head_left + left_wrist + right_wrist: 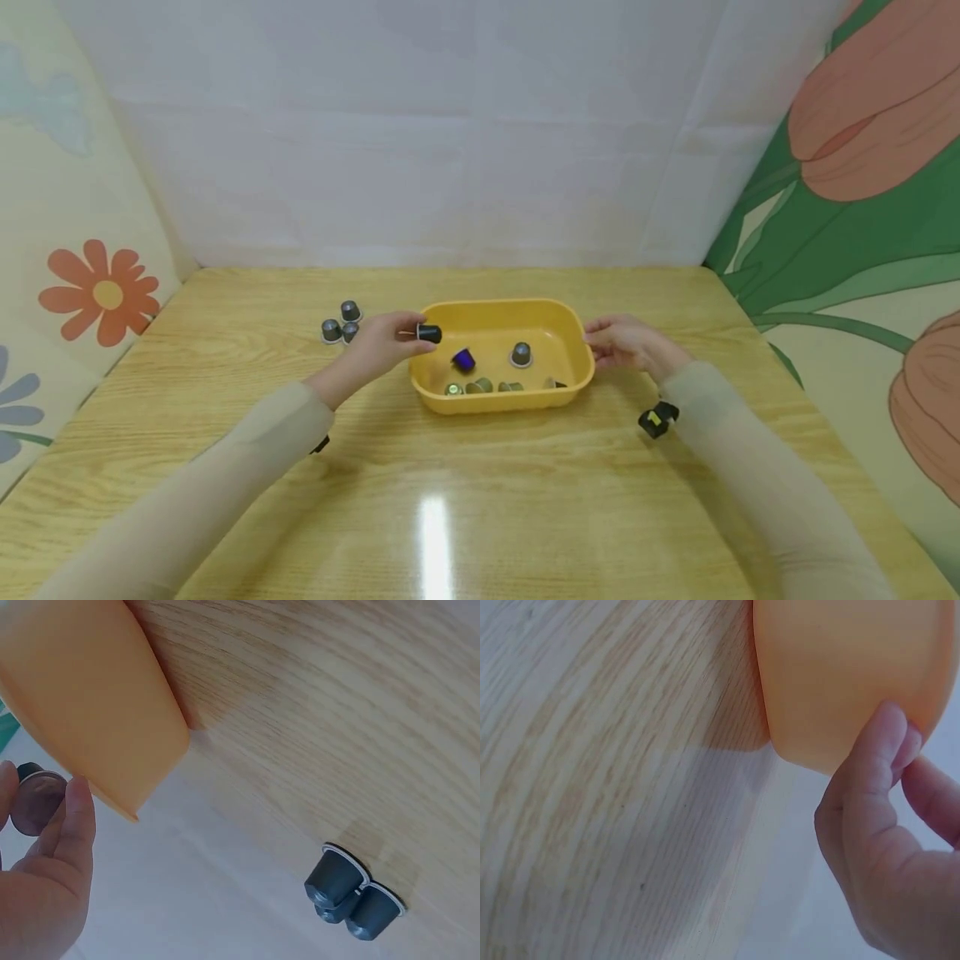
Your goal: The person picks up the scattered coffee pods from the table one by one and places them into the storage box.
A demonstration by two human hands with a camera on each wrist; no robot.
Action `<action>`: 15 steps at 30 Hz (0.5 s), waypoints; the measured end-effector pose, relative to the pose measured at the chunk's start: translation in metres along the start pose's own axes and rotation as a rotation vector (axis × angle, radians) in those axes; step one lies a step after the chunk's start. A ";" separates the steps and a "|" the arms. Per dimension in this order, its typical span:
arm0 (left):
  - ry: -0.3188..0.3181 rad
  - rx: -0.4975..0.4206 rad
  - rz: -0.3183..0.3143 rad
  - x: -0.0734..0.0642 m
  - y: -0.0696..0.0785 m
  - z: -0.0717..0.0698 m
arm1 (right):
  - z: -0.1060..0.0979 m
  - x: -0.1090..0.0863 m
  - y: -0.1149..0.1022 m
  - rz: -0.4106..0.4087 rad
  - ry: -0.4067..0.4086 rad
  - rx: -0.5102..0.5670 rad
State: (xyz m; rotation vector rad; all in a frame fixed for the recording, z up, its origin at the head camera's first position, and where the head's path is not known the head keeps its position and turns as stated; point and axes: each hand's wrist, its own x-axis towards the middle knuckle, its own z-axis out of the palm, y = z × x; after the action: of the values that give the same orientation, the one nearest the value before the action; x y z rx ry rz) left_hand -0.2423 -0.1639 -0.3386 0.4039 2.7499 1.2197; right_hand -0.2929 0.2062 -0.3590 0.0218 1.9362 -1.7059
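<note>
My left hand [382, 337] pinches a black coffee capsule [429, 333] between thumb and fingers, at the left rim of a yellow plastic basin [498, 403]. In the left wrist view the foil lid of this capsule [39, 802] shows. Inside the basin lie a purple capsule [464, 360], a dark grey capsule [521, 354] standing lid down, and several greenish ones [480, 386] partly hidden by the front wall. My right hand [626, 342] holds the basin at its right end, the fingers against the outer wall [840, 667] and the thumb near the rim.
Three dark grey capsules [331, 330] stand close together on the wooden table [525, 492], left of the basin. A white cloth [450, 150] hangs behind the table. Printed flower panels [862, 250] flank both sides.
</note>
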 end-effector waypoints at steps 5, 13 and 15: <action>0.002 0.028 -0.027 0.007 0.004 0.002 | 0.000 0.000 0.000 -0.006 -0.008 0.008; 0.021 0.096 -0.053 0.018 0.009 0.006 | 0.001 -0.001 -0.001 0.002 0.002 0.022; 0.013 0.103 -0.052 0.021 0.012 0.008 | 0.002 -0.002 -0.002 0.007 0.010 0.018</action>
State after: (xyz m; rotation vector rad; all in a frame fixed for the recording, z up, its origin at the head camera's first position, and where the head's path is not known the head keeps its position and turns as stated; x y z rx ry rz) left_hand -0.2583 -0.1451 -0.3348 0.3329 2.8238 1.0757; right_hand -0.2914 0.2051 -0.3568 0.0439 1.9257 -1.7215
